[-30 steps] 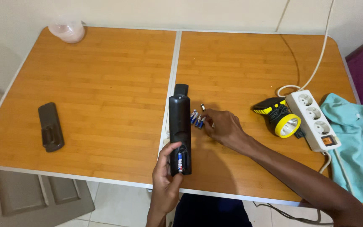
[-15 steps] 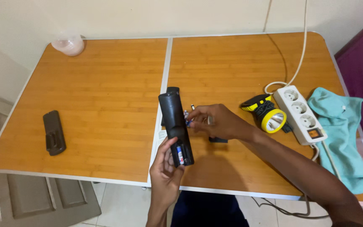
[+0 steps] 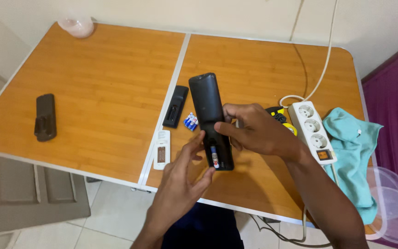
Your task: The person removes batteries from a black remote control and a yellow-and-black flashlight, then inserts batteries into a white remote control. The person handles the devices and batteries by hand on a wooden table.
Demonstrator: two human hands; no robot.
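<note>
**Remote held back-up over the table, battery bay facing us**

We see the long black plastic remote control (image 3: 210,121) lifted just above the orange wood-grain folding table (image 3: 93,92), back side up. Our right hand (image 3: 259,131) wraps its middle from the right, thumb across the back, fingers curled under: a firm grip that steadies the body. Our left hand (image 3: 180,177) sits at the near end, fingers loosely bent, thumb tip at the edge of the open battery bay (image 3: 215,157), where one small battery with a blue-and-red wrapper lies seated. We judge this hold keeps the bay turned toward the eyes and within thumb reach

The remote's long axis runs near to far, tilted slightly left at the top; the rounded far end points away toward the wall, the bay end toward us

On the table just left of it: a black battery cover (image 3: 176,106), a few loose small batteries (image 3: 190,121), and a white slim remote (image 3: 161,150) at the table seam. Well apart lie a second black remote (image 3: 45,117), a white power strip (image 3: 312,132), a teal cloth (image 3: 353,152); a yellow-and-black torch (image 3: 279,115) is mostly hidden behind the right hand
</note>
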